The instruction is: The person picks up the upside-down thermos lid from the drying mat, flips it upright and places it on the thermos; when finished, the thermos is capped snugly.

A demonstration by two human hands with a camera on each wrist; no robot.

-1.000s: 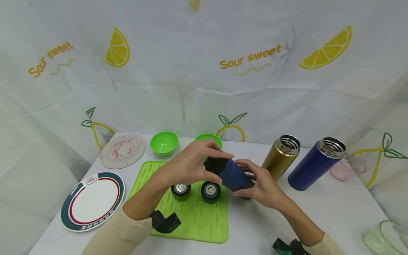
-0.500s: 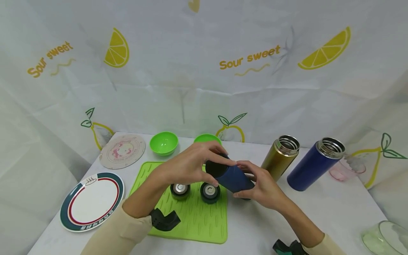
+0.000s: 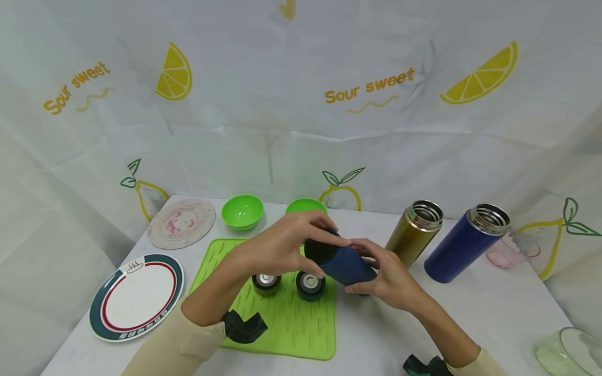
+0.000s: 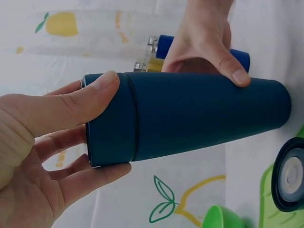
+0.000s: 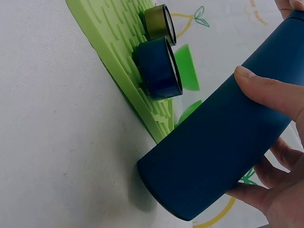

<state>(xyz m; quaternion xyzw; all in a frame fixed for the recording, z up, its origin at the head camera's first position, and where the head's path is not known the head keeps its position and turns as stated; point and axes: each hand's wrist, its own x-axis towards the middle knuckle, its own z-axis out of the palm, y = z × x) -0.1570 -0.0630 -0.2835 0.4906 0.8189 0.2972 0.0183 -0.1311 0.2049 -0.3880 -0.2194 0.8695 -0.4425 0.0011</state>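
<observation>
Both hands meet on the dark blue flask (image 3: 345,261), which leans tilted with its base on the counter (image 3: 390,334) just off the right edge of the green mat (image 3: 287,318). Left hand (image 3: 282,245) curls its fingers and thumb around the flask's cap end (image 4: 111,118), thumb lying along the top and fingers wrapped underneath. Right hand (image 3: 388,274) grips the flask's lower body, thumb (image 5: 266,90) pressed on its side and fingers curled behind it.

On the green mat, just left of the flask's base, sit two loose lids: a dark blue lid (image 3: 310,284) closest to the flask and an olive lid (image 3: 266,282) beside that one, both with a pale metal centre facing up. Left of the mat lies a white plate (image 3: 136,297) with a dark green and red rim.

Beyond the mat, a round printed coaster (image 3: 181,223) rests toward the left, and two green bowls (image 3: 242,210) stand behind the mat's far edge, the second partly hidden by the left hand. Right of the flask stand a gold flask (image 3: 414,232) and a blue flask (image 3: 465,243), both uncapped with steel mouths showing. A pink cup (image 3: 512,250) sits past the blue flask, and a clear glass dish (image 3: 569,350) lies at the counter's near right corner.
</observation>
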